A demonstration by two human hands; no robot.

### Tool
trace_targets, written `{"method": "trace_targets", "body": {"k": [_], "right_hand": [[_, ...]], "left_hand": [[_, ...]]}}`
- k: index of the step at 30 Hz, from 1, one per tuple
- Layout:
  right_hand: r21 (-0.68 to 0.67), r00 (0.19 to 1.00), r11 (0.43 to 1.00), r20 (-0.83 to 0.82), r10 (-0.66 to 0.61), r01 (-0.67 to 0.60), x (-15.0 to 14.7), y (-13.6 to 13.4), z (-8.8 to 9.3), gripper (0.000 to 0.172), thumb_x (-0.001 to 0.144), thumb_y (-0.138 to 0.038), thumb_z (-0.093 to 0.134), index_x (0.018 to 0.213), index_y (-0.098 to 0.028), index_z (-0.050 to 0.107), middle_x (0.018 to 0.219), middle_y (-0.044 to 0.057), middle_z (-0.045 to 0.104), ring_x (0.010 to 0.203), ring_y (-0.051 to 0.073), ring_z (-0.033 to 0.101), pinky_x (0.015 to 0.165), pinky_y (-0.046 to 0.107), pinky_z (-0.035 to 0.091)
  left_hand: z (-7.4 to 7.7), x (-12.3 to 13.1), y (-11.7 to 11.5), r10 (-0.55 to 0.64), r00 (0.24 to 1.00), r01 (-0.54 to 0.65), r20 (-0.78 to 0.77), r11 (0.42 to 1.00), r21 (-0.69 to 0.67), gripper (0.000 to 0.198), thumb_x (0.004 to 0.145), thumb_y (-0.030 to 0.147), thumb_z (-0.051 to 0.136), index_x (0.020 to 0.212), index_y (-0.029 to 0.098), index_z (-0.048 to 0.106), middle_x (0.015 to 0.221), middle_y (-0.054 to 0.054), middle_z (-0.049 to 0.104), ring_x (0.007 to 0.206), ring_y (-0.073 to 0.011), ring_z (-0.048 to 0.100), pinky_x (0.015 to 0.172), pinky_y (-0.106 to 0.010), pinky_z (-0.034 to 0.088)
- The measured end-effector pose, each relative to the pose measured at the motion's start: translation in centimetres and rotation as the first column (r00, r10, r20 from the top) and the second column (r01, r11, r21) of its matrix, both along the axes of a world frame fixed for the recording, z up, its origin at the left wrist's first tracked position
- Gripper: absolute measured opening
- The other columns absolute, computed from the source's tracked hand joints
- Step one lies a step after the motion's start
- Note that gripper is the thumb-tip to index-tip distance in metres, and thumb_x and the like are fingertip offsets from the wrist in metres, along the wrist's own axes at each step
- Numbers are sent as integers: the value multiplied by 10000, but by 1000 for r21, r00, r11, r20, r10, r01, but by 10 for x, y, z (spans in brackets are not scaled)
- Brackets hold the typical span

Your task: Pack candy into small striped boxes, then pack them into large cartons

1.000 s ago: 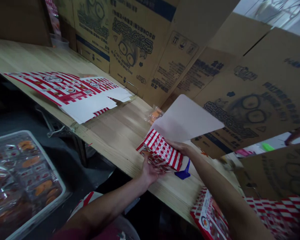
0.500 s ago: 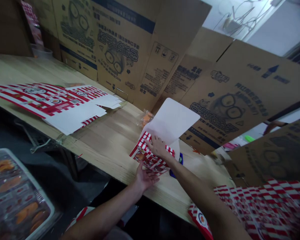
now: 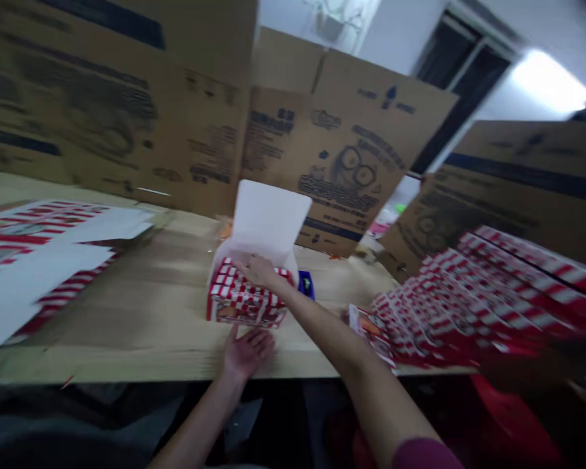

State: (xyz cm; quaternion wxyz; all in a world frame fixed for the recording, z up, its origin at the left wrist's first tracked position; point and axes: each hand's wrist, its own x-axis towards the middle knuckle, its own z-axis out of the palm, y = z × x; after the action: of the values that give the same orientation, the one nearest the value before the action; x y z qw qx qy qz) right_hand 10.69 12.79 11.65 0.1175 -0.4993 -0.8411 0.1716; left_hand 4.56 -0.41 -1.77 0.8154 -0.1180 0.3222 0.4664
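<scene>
The fingers of the right hand (image 3: 261, 271) are stretched out and laid over the top of a red and white box (image 3: 248, 309), pressing flat rather than gripping; whether they lie together or a little apart is too blurred to tell. The left hand (image 3: 248, 352) is palm up at the near side of the box, its fingers loosely apart and holding nothing; I cannot tell whether its fingertips touch the box. The box sits near the middle of the table (image 3: 185, 339), its white lid (image 3: 272, 215) raised at the far side.

Just right of the box is a small blue object (image 3: 306, 284). At its far left corner lies something orange in clear wrap (image 3: 223, 229), partly hidden. On the left of the table are flat printed box sheets (image 3: 43, 260), overlapping. On the right, many red and white boxes (image 3: 449, 306) are packed close together, with a printed pack (image 3: 370, 327) at their left end. Tall brown cardboard (image 3: 293, 169) stands along the far side, and a bright lamp (image 3: 549, 81) shows at the far right.
</scene>
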Motion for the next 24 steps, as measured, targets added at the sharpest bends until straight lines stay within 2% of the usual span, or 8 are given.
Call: {"method": "trace_targets", "body": {"k": [6, 10, 13, 15, 17, 20, 23, 24], "right_hand": [[238, 942, 947, -305, -139, 217, 35, -70, 6, 469, 958, -510, 420, 1353, -258, 429, 1419, 9, 467, 1315, 162, 402, 1122, 319, 282], [270, 728, 866, -670, -145, 421, 115, -151, 3, 397, 934, -430, 470, 1323, -349, 464, 1333, 16, 536, 1256, 207, 486, 1068, 377, 399], [260, 506, 604, -815, -280, 754, 200, -212, 15, 382, 879, -424, 557, 1247, -323, 529, 1266, 81, 557, 1168, 271, 536, 1029, 469, 418], [143, 263, 384, -923, -281, 912, 257, -247, 35, 358, 862, -408, 582, 1199, -298, 531, 1198, 93, 566, 1094, 258, 563, 995, 486, 439], [-54, -13, 283, -990, -144, 958, 307, -275, 62, 346, 807, -439, 633, 1083, -255, 536, 1125, 54, 562, 1039, 220, 580, 968, 472, 468], [-419, -376, 341, -908, -188, 842, 367, -299, 102, 362, 785, -551, 620, 885, -218, 520, 993, 42, 563, 957, 200, 606, 875, 424, 534], [-577, -477, 286, -806, -349, 765, 404, -303, 136, 405, 832, -613, 539, 910, -219, 489, 995, 69, 553, 956, 224, 618, 795, 430, 568], [-596, -477, 265, -783, -398, 758, 412, -302, 145, 420, 840, -624, 521, 952, -221, 481, 1018, 80, 547, 962, 234, 621, 772, 437, 575]], "left_hand": [[-5, 9, -2, -66, 989, 73, -131, 996, 47, 445, 898, 478, 390, 1051, 99, 565, 1072, -258, 639, 1090, -383, 628, 737, -481, 594], [-7, 18, -9, -147, 964, 166, -223, 984, 66, 388, 872, 439, 421, 1047, 129, 576, 1090, -244, 657, 1061, -370, 651, 794, -507, 582], [-10, 27, -10, -193, 924, 223, -330, 973, 53, 296, 852, 336, 450, 1034, 137, 572, 1069, -235, 675, 1014, -362, 673, 830, -530, 558], [0, 42, -7, -303, 896, 336, -323, 940, 49, 238, 849, 300, 478, 988, 132, 573, 1022, -223, 691, 966, -352, 690, 828, -513, 554], [28, 68, -2, -451, 846, 498, -283, 858, 121, 206, 855, 301, 520, 916, 117, 588, 967, -212, 702, 905, -332, 704, 807, -469, 559], [99, 125, 12, -510, 760, 648, -404, 651, 397, 213, 853, 313, 594, 866, 104, 632, 864, -158, 707, 768, -252, 699, 681, -348, 557], [179, 190, 31, -382, 771, 623, -510, 282, 730, 252, 870, 334, 617, 1005, 122, 640, 999, -130, 678, 863, -218, 665, 711, -320, 542], [201, 211, 38, -363, 789, 593, -495, 241, 768, 278, 892, 344, 594, 1079, 139, 617, 1076, -112, 651, 912, -206, 645, 770, -355, 545]]}}
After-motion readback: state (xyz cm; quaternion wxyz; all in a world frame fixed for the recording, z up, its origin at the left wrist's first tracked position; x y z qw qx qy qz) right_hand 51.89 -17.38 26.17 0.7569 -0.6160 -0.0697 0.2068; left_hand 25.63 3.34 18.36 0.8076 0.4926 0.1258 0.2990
